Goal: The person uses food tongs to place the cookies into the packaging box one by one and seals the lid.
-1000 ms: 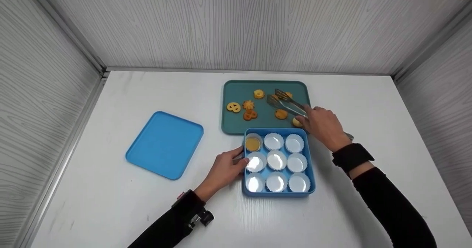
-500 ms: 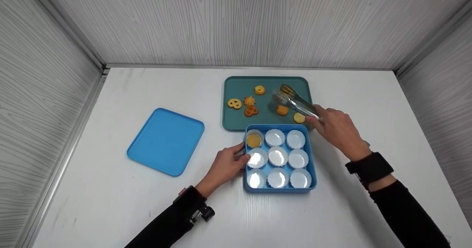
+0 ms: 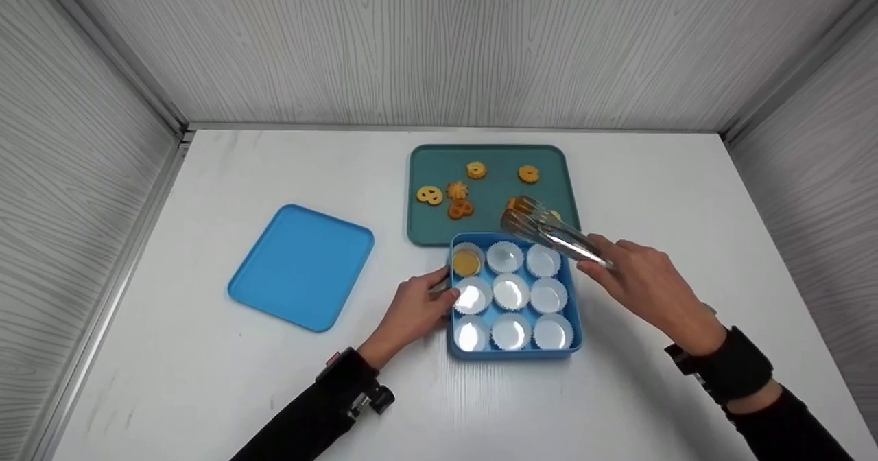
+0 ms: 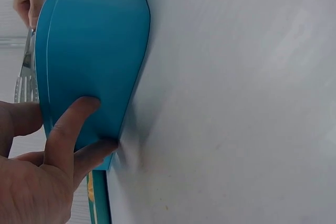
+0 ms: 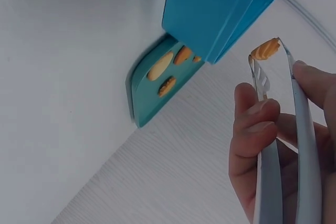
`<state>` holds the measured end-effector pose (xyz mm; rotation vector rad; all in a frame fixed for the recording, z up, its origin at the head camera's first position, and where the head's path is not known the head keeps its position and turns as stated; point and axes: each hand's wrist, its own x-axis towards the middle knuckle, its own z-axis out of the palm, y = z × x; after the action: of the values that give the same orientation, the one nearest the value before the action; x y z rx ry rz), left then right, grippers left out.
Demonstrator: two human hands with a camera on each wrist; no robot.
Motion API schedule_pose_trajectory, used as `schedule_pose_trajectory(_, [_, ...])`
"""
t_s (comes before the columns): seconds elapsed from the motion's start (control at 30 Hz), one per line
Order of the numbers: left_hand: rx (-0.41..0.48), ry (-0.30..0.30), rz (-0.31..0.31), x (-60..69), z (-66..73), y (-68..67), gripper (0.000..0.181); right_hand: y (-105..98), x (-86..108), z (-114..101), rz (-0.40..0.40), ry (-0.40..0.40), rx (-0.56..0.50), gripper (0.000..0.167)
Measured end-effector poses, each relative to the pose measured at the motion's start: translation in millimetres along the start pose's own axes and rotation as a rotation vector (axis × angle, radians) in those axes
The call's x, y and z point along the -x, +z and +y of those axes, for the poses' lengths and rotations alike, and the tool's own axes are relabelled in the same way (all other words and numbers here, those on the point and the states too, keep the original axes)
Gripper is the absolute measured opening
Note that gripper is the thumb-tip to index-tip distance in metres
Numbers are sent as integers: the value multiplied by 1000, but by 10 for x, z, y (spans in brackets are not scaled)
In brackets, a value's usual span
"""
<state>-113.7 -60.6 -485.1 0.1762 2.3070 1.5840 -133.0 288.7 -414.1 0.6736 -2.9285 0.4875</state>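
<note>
In the head view, my right hand holds metal serving tongs, their tips over the back edge of a blue box. The right wrist view shows a ridged golden cookie pinched between the tong tips, clear of the table. My left hand grips the box's left wall, thumb at the rim and fingers against the outside. White paper cups stand inside the box in rows. One round cookie lies in the back-left cup; the other cups hold no cookie.
A green tray behind the box carries several cookies, among them a pale pretzel-shaped one, a brown one and a round one. To the left lies a flat blue square lid. Wood-patterned panels enclose the table.
My right hand has drawn the tongs from the tray's back right toward the box, lifting a cookie off the tray. My left hand stays on the box wall.
</note>
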Motion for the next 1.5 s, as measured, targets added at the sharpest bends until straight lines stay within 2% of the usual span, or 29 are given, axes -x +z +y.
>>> schedule_pose_trajectory(0.3, [-21, 3, 10, -14, -9, 9, 57, -2, 177, -74, -37, 20, 37, 52])
schedule_pose_trajectory(0.53, [-25, 8, 14, 7, -1, 22, 57, 36, 251, -119, -39, -36, 139, 49])
schedule_pose_trajectory(0.67, [-10, -2, 15, 3, 8, 20, 58, 70, 253, -142, -12, -81, 189, 48])
schedule_pose_trajectory(0.83, [-8, -17, 11, 1, 6, 26, 58, 97, 245, -178, -20, -94, 222, 49])
schedule_pose_trajectory(1.0, [-17, -2, 6, 15, -1, 28, 57, 96, 236, -208, -19, -112, 246, 49])
schedule_pose_trajectory(1.5, [-26, 1, 1, 15, 24, 44, 57, 100, 196, -216, -58, -98, 240, 50])
